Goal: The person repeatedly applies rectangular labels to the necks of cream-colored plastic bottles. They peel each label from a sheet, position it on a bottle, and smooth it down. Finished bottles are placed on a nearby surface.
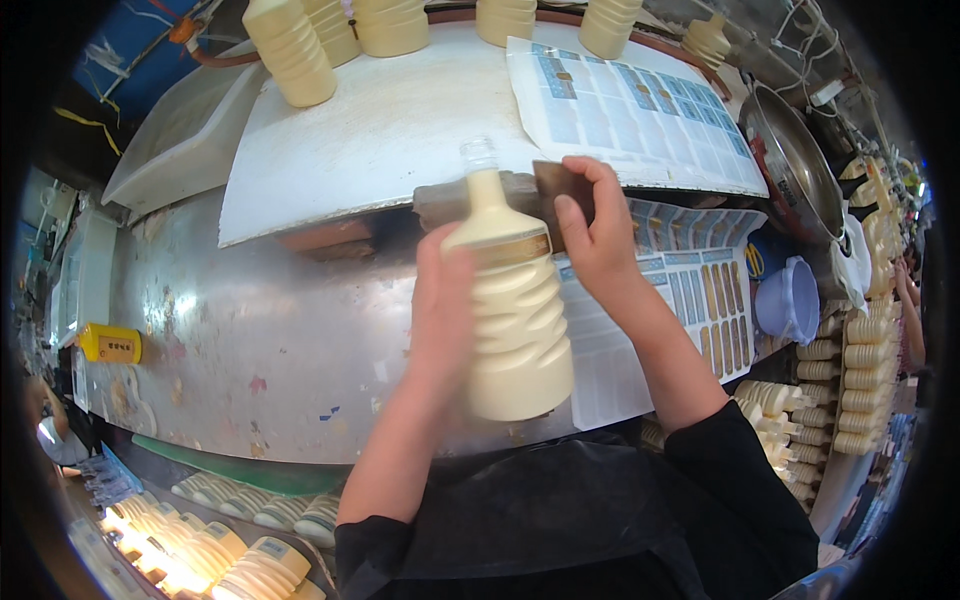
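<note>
A cream-coloured ribbed bottle (pixel 515 335) with a clear neck tip is in front of me, its neck pointing away. Around its shoulder runs a gold-brown label band (pixel 515 250). My left hand (pixel 440 300), smeared by motion, lies along the bottle's left side and grips it; its fingertips are not clear. Between the thumb and fingers of my right hand (pixel 598 215) is a thin brown flat rectangular piece (pixel 565 192), just right of the bottle's neck. A grey block-like bundle (pixel 445 203) lies behind the neck at the white board's edge.
Label sheets (pixel 640 110) lie on the white board (pixel 400 110), and more label sheets (pixel 690 300) are under my right forearm. Several cream bottles (pixel 290 55) stand at the back. A yellow container (pixel 110 343) sits left, a lilac bucket (pixel 790 300) and metal pan (pixel 795 160) right.
</note>
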Available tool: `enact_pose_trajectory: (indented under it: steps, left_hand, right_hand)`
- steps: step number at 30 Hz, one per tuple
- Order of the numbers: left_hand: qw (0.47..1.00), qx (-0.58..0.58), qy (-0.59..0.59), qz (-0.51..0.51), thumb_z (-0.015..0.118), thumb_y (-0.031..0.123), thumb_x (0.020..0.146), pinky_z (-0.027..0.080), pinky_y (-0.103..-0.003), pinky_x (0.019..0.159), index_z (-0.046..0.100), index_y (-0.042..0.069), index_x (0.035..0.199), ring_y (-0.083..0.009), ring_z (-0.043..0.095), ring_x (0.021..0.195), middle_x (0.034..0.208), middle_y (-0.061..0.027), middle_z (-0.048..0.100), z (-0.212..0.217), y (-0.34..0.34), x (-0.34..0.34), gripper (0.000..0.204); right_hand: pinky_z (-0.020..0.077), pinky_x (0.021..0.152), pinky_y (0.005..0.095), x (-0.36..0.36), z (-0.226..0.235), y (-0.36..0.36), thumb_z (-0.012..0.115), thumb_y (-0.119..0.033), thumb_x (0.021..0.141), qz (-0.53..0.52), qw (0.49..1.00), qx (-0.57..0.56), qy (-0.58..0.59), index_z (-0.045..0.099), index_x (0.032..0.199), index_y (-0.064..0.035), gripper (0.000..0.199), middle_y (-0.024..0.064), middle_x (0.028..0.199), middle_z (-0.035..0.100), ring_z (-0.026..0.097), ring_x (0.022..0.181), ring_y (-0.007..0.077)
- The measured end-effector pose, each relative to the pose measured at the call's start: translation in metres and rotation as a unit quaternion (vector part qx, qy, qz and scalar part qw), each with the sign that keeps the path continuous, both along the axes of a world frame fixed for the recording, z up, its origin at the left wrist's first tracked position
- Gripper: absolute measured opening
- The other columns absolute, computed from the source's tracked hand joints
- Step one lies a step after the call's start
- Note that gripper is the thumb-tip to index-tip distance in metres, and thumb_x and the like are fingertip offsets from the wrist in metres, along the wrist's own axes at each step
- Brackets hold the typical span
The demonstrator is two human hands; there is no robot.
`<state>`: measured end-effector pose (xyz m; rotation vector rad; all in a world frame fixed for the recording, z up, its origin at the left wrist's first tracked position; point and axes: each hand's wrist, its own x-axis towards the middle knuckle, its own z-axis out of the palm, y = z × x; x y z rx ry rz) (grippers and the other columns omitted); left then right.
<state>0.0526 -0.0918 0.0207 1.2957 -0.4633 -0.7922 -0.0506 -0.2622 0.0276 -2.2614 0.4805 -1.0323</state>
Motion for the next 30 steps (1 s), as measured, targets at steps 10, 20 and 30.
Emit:
enact_pose_trajectory:
  steps: [10,20,30]
  left_hand:
    - [0.870,0.187,-0.456,0.012,0.046,0.037,0.104,0.029,-0.049,0.117,0.038,-0.002,0.153,-0.0368,0.038,0.138,0.147,-0.0245,0.043,0.028,0.013,-0.011,0.063]
    - [0.901,0.176,-0.396,-0.022,0.063,0.015,0.089,0.035,-0.047,0.117,0.021,0.000,0.161,-0.0466,0.041,0.139,0.155,-0.0306,0.032,0.019,0.026,-0.036,0.084]
    - [0.935,0.145,-0.323,0.018,0.062,0.014,0.086,0.033,-0.043,0.118,0.016,-0.001,0.162,-0.0411,0.044,0.140,0.153,-0.0291,0.038,0.001,0.023,-0.036,0.090]
  right_hand:
    - [0.0478,0.092,0.0493,0.038,0.063,0.050,0.053,-0.005,0.095,0.080,0.994,0.037,0.058,0.048,0.128,-0.0024,0.034,0.0219,0.120,0.053,0.057,0.109,0.0437]
    - [0.0481,0.097,0.0414,0.005,0.009,0.004,0.057,-0.005,0.096,0.017,0.996,0.087,-0.023,0.051,0.130,-0.0022,0.034,0.0183,0.122,0.057,0.059,0.112,0.0363]
    - [0.0458,0.104,0.0418,0.002,0.001,0.004,0.062,-0.010,0.094,0.006,0.990,0.130,-0.052,0.048,0.138,-0.0017,0.047,0.0212,0.128,0.058,0.058,0.121,0.0363]
